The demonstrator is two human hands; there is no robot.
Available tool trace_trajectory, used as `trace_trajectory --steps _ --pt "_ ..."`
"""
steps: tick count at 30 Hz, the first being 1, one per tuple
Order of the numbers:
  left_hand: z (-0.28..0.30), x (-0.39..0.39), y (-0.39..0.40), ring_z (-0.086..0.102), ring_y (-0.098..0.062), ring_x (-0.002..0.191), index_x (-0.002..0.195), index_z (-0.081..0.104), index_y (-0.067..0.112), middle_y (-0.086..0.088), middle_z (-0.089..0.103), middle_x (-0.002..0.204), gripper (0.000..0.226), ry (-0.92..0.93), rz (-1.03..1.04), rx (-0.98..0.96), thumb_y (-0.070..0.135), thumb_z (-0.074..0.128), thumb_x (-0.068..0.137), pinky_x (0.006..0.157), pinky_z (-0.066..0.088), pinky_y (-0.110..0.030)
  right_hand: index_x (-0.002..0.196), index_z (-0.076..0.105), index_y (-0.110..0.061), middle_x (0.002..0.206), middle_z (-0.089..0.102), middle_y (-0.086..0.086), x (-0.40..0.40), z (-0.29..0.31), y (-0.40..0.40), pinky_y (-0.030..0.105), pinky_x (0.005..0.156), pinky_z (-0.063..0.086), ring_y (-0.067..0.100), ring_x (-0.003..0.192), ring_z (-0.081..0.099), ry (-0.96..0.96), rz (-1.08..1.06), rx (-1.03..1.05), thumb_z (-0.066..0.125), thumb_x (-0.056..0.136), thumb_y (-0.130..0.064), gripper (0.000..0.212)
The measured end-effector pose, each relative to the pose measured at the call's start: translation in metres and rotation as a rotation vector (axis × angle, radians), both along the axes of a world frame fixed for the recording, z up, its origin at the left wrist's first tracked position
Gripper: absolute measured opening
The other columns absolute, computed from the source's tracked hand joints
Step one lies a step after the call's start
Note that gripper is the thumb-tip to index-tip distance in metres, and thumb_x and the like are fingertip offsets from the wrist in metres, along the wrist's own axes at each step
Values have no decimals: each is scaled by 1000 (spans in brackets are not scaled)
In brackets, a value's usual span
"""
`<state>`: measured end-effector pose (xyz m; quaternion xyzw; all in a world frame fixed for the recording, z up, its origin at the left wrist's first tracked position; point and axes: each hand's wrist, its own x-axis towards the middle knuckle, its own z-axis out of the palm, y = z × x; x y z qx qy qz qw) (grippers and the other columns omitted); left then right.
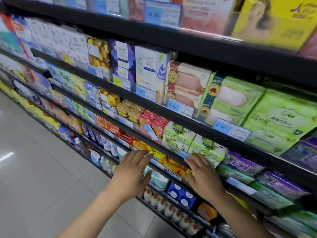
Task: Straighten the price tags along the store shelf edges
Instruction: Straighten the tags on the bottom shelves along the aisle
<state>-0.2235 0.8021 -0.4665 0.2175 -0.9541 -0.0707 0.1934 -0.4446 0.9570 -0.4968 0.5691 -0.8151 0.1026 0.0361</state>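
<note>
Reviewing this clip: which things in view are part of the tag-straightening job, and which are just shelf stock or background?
Part of the job:
- left hand, open
- right hand, open, fingertips at the small blue tag
- tilted price tag by the red packets
- blue price tags on the shelf above

Just there:
- green soap boxes
- white bottles
- floor tiles

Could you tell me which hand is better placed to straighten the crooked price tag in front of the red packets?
Probably the left hand: the tilted tag sits above its fingertips, while the right hand lies further right.
</note>
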Motion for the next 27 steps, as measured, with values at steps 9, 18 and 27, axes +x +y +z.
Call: trace_trajectory --steps 9,18,27 --pt "-16 -5 -47 48 -20 111 125 52 19 0 58 121 48 -18 -126 2 42 42 84 93 46 -43 118 60 -16 123 56 6 18 -2 -8 45 92 47 26 113 43 63 -123 -8 70 76 -23 44" --pt "-21 -2 -75 55 -27 111 127 54 15 -4 58 124 52 -84 -67 48 41 42 84 92 47 -44 115 61 -13 117 59 3 21 5 -22 37 92 44 21 109 47 -14 -36 -214 40 89 -27 37" --pt "-35 2 -153 55 -24 105 122 58 14 -3 59 118 51 -132 -130 -10 40 42 82 89 47 -42 119 58 -13 118 59 2 52 10 -83 35 95 44 19 111 45 -41 -85 -223 40 89 -29 38"
